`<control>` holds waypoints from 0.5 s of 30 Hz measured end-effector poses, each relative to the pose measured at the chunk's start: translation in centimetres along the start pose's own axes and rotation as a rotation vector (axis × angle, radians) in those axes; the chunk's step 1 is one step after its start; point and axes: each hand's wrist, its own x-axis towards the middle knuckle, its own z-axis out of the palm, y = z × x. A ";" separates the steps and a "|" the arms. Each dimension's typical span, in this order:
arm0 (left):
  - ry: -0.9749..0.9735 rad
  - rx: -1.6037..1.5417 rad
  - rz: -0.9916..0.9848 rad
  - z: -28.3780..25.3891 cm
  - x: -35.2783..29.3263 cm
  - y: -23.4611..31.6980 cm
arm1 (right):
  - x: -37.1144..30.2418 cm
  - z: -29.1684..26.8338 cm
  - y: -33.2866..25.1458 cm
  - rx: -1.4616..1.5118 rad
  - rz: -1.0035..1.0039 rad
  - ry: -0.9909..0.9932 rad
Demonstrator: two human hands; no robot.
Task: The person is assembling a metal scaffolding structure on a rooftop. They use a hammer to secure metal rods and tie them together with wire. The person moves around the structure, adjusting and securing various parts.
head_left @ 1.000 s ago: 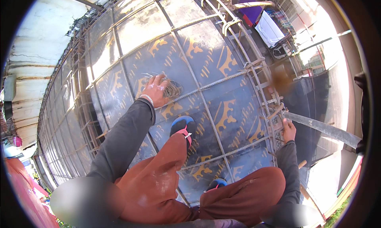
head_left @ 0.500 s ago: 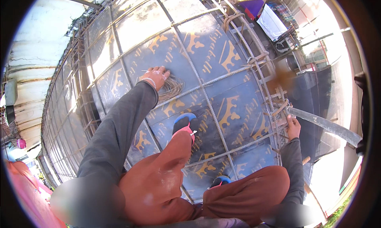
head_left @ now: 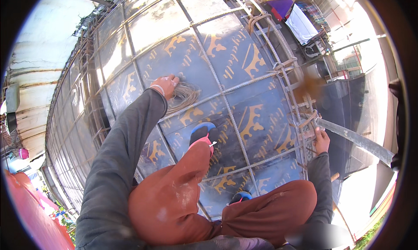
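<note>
My left hand, with a chain bracelet at its wrist, is at the upper left edge of a loose coil of thin tie wire. Its fingers are curled in on the strands. The coil lies on blue-grey printed formwork panels, within one square of the rebar grid. At the right edge, by the rebar cage, my right hand is closed just below the end of a grey pole. What its fingers grip is hidden.
I squat on the panels, my sandalled feet between the bars. Beyond the cage on the right, the deck edge drops to a lower level with a dark sheet and a white cloth. Dense rebar runs along the left.
My left hand has drawn back slightly left and down, its spread fingers now curled at the coil's edge. The right hand has stayed in place.
</note>
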 end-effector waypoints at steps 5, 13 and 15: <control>-0.094 -0.019 -0.132 -0.6 -1.0 0.3 | 0.1 -0.2 -0.1 -0.006 0.006 -0.020; 0.387 -0.418 -0.337 -1.6 -7.9 -2.9 | 1.1 -0.1 0.6 0.052 0.033 -0.044; 0.386 -0.517 -0.420 -1.4 -11.2 -4.0 | 0.6 0.2 0.1 0.087 0.036 -0.054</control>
